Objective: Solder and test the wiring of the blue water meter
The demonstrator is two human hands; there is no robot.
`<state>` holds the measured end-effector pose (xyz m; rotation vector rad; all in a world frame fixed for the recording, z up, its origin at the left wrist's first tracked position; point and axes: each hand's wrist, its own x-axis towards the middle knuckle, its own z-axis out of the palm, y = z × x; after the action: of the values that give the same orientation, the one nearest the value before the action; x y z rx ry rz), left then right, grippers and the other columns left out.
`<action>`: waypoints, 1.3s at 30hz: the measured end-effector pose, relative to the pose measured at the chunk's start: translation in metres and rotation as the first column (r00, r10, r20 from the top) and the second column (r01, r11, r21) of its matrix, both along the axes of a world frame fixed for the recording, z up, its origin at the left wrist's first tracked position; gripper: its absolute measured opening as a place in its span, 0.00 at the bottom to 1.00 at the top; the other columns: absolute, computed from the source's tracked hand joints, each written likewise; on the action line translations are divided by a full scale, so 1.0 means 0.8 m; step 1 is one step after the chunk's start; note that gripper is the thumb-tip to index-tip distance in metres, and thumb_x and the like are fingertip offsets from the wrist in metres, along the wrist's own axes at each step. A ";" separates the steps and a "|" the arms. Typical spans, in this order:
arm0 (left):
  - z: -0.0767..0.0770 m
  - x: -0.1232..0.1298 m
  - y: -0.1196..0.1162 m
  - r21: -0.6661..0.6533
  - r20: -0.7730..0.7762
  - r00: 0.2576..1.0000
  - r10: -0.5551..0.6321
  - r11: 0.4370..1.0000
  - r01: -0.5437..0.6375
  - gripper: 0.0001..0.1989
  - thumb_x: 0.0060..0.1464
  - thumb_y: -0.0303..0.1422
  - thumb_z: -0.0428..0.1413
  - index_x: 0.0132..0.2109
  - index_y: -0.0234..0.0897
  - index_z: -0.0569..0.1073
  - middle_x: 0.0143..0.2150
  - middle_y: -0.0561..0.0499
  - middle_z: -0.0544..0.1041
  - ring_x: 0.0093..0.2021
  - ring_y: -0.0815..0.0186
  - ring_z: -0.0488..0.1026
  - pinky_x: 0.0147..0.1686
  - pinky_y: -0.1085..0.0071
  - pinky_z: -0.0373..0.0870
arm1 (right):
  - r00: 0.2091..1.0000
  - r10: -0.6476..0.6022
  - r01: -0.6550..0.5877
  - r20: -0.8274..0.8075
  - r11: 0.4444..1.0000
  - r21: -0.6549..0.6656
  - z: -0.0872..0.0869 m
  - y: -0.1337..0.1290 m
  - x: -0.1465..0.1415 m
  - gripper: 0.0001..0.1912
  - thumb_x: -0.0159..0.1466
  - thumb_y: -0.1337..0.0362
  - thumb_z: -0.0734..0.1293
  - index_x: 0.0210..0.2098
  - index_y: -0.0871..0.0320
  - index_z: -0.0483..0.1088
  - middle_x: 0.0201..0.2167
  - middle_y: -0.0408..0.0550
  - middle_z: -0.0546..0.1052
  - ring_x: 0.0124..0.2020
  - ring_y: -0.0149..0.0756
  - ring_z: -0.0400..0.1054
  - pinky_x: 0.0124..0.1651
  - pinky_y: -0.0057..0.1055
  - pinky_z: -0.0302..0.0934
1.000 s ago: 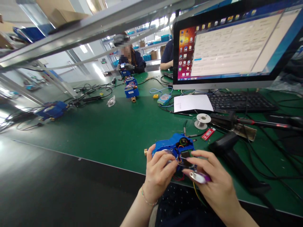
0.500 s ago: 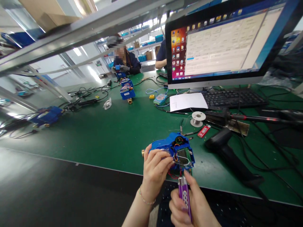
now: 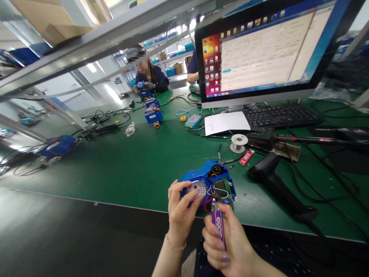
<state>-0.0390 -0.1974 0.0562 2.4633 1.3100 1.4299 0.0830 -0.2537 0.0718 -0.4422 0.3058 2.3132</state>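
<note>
I see one open blue meter [image 3: 208, 184] gripped by left hand [image 3: 180, 211]; right hand [image 3: 227, 246] clenches one purple lighter [image 3: 218, 226] just near it; three more blue meters [image 3: 152, 108] far left.

— What sort of room?
— A workshop. A long green bench [image 3: 138, 161] with a dark front edge runs away from the camera.
— Overhead?
— A grey metal rail [image 3: 115, 32] crosses above, cardboard boxes [image 3: 57, 23] on top.
— And behind?
— Pale walls, bright light, shelving [image 3: 173, 57] with blue bins.
</note>
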 end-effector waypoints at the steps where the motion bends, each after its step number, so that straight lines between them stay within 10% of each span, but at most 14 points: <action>1: -0.003 -0.003 -0.001 0.012 0.020 1.000 0.008 1.000 -0.008 0.10 0.47 0.24 0.59 0.38 0.38 0.71 0.43 0.49 0.69 0.46 0.65 0.66 0.52 0.57 0.63 | 1.000 0.002 -0.002 0.006 1.000 -0.007 0.001 0.001 0.000 0.36 0.63 0.44 0.40 0.11 0.60 0.55 0.06 0.39 0.49 0.06 0.21 0.39 0.09 0.18 0.32; 17: -0.076 -0.071 0.029 -0.264 0.380 0.789 0.483 0.874 -0.408 0.08 0.56 0.34 0.50 0.41 0.37 0.70 0.38 0.50 0.69 0.40 0.68 0.68 0.41 0.71 0.67 | 0.999 0.016 -0.016 0.042 1.000 -0.003 0.007 0.010 0.001 0.34 0.63 0.47 0.41 0.11 0.60 0.53 0.07 0.39 0.48 0.06 0.22 0.39 0.10 0.18 0.31; 39: -0.076 -0.069 0.028 -0.261 0.250 0.855 0.455 0.882 -0.393 0.07 0.55 0.35 0.50 0.37 0.37 0.70 0.36 0.50 0.69 0.39 0.67 0.67 0.42 0.69 0.65 | 1.000 0.015 -0.016 0.009 0.998 0.059 -0.001 0.008 0.003 0.33 0.63 0.46 0.42 0.11 0.60 0.53 0.07 0.38 0.48 0.06 0.22 0.39 0.10 0.19 0.32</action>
<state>-0.0945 -0.1746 -0.0048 1.7999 1.8924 1.5765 0.0857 -0.2470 0.0708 -0.4261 0.2303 2.3283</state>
